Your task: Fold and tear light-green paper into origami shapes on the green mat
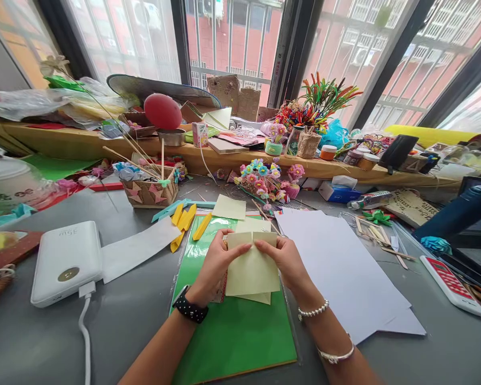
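A pale yellow sheet of paper [251, 272] is held up between both hands over the green sheet pack [240, 342]. My left hand [218, 262] pinches its upper edge near the middle, thumb in front. Close beside it, my right hand [286, 262] grips the same edge the same way. A small notch or crease shows between the two thumbs. The fingers behind the paper are hidden. Under and behind it lie more yellow pieces, among them a pale yellow square [229, 207] at the pack's far end. Folded bright yellow paper pieces [183, 223] lie left of that square.
White paper sheets [336, 267] lie to the right, a white power bank [68, 262] with its cable to the left. A cardboard basket [150, 190] and crafted flowers [264, 182] stand behind. At the right are wooden sticks [379, 235] and a red-and-white calculator [451, 286].
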Available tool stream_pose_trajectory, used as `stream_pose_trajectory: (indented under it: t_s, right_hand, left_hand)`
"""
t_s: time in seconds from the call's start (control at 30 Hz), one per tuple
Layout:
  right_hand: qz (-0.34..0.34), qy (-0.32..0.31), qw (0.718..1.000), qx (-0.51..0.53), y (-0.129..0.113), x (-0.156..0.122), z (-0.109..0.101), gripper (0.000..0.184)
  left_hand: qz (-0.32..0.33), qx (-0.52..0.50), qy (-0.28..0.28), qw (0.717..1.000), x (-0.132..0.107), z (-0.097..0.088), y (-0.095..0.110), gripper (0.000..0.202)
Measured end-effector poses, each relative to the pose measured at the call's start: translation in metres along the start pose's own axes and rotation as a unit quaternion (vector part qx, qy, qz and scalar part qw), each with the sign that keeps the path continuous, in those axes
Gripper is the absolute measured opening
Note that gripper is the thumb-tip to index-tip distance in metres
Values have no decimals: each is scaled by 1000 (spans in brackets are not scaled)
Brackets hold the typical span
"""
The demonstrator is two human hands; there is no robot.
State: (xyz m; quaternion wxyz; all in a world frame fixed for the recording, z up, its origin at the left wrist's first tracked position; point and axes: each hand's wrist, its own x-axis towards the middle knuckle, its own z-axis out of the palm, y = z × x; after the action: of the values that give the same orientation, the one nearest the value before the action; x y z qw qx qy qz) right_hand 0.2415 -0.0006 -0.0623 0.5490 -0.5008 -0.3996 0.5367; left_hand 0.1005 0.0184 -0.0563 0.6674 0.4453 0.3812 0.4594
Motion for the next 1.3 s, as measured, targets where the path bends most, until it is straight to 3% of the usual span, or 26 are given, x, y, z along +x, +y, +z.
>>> stream_pose_trajectory:
  t_s: [0.23,0.67,0.97,1.3]
  right_hand:
    - [34,-46,998,0,-4,0,-1,29]
    - [31,-21,999,35,3,0,1,28]
    - [28,-34,999,-28,-3,-1,-2,30]
    - [28,-37,998,43,4,1,1,32]
  left_hand:
    - [-16,28,16,999,1,-2,0,46]
    - [9,-1,16,1000,3,-3,-5,43]
    - [-10,-13,15,1000,1,-1,-1,45]
    - [7,-31,45,998,3,2,-5,46]
